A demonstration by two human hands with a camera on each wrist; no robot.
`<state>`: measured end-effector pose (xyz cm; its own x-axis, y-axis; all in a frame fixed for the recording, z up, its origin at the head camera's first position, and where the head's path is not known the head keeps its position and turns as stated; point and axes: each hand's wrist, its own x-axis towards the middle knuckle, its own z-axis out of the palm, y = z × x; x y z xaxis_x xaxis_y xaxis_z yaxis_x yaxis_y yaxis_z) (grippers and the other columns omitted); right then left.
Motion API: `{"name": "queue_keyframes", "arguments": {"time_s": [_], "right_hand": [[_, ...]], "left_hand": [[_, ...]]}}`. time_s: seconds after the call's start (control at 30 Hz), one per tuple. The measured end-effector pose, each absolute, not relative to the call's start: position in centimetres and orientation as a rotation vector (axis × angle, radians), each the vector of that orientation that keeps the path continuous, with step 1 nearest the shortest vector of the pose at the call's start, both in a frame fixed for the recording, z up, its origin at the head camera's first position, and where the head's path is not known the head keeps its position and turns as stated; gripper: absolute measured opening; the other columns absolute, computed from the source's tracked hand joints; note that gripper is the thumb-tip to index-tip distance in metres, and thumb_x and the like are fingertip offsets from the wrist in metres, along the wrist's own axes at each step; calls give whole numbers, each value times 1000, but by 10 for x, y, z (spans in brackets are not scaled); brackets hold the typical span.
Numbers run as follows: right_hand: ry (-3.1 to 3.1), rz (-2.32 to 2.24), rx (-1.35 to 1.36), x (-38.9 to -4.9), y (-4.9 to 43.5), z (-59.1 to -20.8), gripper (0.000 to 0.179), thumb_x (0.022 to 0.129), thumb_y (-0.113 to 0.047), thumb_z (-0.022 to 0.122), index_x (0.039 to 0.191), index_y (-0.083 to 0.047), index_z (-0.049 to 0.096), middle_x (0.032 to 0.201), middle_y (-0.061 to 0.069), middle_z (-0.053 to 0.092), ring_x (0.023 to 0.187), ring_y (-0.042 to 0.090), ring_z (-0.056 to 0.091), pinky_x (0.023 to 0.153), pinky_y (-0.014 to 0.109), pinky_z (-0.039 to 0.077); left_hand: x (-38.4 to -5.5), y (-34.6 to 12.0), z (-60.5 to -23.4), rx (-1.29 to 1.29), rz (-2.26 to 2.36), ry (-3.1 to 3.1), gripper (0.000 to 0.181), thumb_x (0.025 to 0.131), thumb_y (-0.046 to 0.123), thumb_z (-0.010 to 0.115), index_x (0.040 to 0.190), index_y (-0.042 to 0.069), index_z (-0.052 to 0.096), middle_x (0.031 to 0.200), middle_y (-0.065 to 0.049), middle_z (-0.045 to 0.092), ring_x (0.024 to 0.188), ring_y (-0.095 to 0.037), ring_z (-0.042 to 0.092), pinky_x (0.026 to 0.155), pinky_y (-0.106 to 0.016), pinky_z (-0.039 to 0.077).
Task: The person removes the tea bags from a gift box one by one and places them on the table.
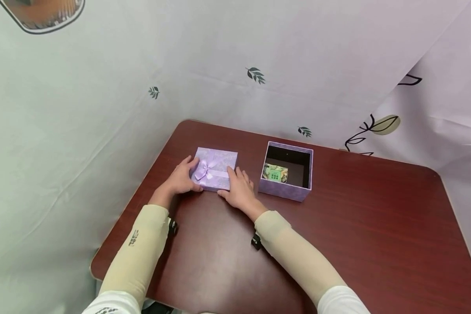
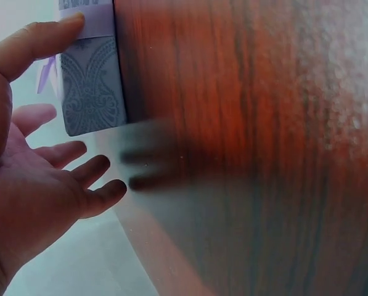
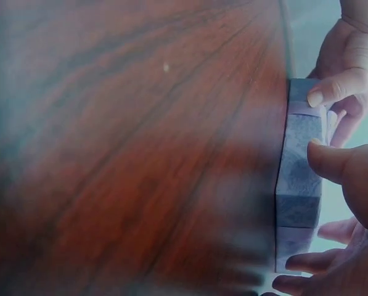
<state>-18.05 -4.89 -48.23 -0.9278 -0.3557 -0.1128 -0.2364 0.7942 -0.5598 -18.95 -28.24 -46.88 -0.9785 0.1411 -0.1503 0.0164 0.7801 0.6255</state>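
Note:
A light purple patterned box lid [image 1: 221, 158] with a ribbon and bow lies on the left part of the table. My left hand [image 1: 182, 176] holds its left side, thumb at the front corner. In the left wrist view that thumb presses the ribboned side, while the other fingers spread past the corner. Around the lid's right front corner, my right hand [image 1: 240, 188] grips with its thumb on the front side and its fingers along the right side. Right of this hand stands the open purple box [image 1: 284, 191], with a green printed packet [image 1: 275, 173] inside.
The dark red wooden table [image 1: 361, 226] extends far to the right. A pale cloth backdrop [image 1: 220, 56] with leaf prints hangs behind it and on the left. The box stands near the table's back edge.

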Motion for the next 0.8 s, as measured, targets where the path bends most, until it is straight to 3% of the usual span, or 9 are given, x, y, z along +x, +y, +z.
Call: {"name": "queue_keyframes", "arguments": {"time_s": [0.23, 0.57, 0.8], "right_hand": [[2801, -962, -509, -179, -40, -470, 85, 87, -40, 78, 156, -14, 35, 158, 22, 29, 143, 42, 26, 109, 61, 29], [2823, -1098, -611, -173, -22, -435, 82, 89, -33, 77, 155, -8, 36, 158, 25, 27, 143, 44, 26, 113, 54, 26], [2852, -1115, -648, -169, -15, -424, 81, 89, -33, 77, 155, -8, 36, 158, 24, 28, 143, 43, 26, 113, 55, 26]], "left_hand": [[-194, -272, -458, 174, 1009, 2839, 119, 64, 19, 94, 160, 10, 23, 163, -23, 7, 145, -49, 10, 111, -63, 22], [-198, -251, -440, 246, 1007, 2898, 123, 64, 20, 94, 161, 15, 18, 166, -15, 1, 145, -50, 8, 109, -68, 19], [-196, -239, -434, 311, 1011, 2910, 123, 62, 20, 93, 161, 11, 19, 165, -17, 2, 145, -50, 10, 106, -73, 17]]}}
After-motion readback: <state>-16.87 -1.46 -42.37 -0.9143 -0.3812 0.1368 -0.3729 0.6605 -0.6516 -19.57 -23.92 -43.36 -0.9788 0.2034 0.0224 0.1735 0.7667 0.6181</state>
